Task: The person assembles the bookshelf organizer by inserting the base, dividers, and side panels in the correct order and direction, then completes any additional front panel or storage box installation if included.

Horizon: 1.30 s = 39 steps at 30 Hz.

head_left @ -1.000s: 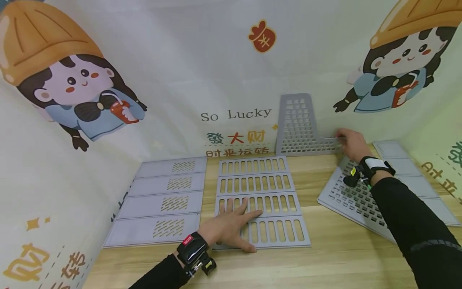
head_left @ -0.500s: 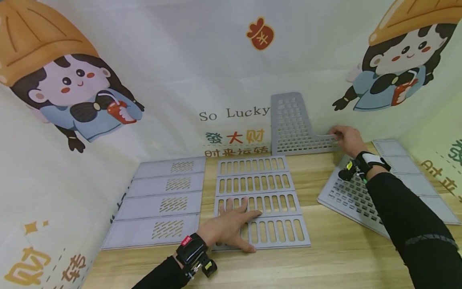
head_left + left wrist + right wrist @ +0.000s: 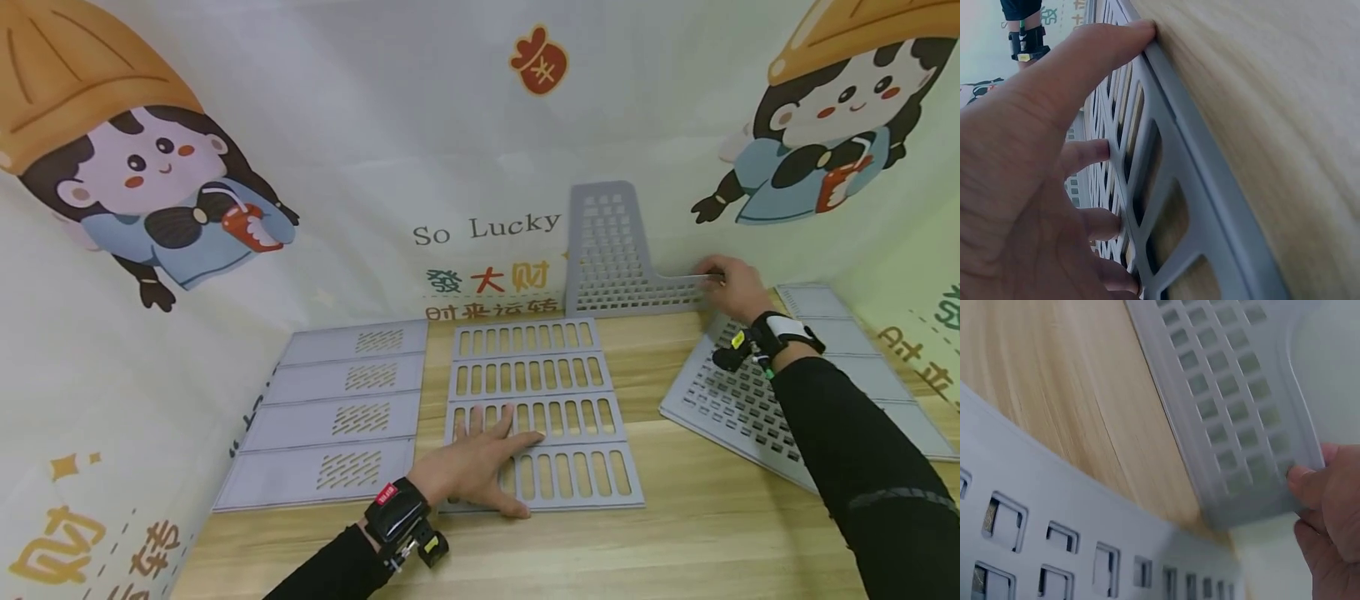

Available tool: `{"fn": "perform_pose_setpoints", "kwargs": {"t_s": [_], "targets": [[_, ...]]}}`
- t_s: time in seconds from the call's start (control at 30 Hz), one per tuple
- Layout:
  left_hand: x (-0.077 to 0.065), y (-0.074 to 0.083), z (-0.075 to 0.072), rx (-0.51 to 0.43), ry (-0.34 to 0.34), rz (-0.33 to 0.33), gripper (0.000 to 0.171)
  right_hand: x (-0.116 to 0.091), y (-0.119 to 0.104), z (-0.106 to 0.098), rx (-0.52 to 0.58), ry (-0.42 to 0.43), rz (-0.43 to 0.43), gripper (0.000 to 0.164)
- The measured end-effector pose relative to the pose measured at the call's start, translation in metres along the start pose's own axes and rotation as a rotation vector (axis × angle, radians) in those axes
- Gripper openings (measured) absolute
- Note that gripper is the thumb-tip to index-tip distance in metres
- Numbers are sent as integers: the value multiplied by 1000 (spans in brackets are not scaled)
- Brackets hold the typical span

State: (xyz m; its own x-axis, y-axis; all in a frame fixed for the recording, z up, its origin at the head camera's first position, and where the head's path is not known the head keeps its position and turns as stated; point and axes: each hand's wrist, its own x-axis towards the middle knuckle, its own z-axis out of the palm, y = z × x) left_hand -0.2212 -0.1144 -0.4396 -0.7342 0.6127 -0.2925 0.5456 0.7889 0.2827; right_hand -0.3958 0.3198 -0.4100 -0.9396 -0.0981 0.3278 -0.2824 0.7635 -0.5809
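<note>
My right hand (image 3: 735,290) pinches the short arm of a grey L-shaped perforated plastic panel (image 3: 615,307), which stands upright by the printed back cloth. In the right wrist view, thumb and fingers grip the end of this panel (image 3: 1254,503), beside its rows of square holes. With fingers spread, my left hand (image 3: 472,471) rests on a grey slotted panel (image 3: 543,397) lying on the table. The left wrist view has the thumb (image 3: 1122,40) on that panel's near edge (image 3: 1204,181) and the fingertips over its slots.
Left of the slotted panel lie grey panels (image 3: 300,425) with slanted cuts. Another perforated panel (image 3: 690,408) lies askew under my right forearm, with plain grey panels (image 3: 896,383) beyond it. Printed cloth (image 3: 360,125) encloses the wooden table (image 3: 600,550) at the back and sides.
My right hand and the L-shaped panel shifted a little left, then slightly back right, with the panel staying upright. My left hand keeps its place on the slotted panel.
</note>
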Motion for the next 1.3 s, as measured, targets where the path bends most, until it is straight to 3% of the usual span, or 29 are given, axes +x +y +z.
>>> {"fn": "perform_pose_setpoints", "kwargs": {"t_s": [0.17, 0.47, 0.7, 0.87, 1.1, 1.3], "targets": [[0, 0, -2, -3, -5, -2, 100, -5, 11, -1, 54, 20, 89, 19], [2, -1, -3, -6, 8, 22, 101, -4, 10, 3, 96, 11, 52, 17], [2, -2, -1, -20, 4, 20, 101, 5, -15, 27, 120, -22, -60, 13], [2, -2, -4, -9, 12, 21, 101, 10, -30, 39, 110, -1, -82, 13], [-1, -3, -6, -17, 6, 15, 100, 8, -23, 35, 112, 25, -129, 12], [-2, -3, -2, -32, -8, 17, 99, -1, -16, 35, 129, 30, -92, 16]]}}
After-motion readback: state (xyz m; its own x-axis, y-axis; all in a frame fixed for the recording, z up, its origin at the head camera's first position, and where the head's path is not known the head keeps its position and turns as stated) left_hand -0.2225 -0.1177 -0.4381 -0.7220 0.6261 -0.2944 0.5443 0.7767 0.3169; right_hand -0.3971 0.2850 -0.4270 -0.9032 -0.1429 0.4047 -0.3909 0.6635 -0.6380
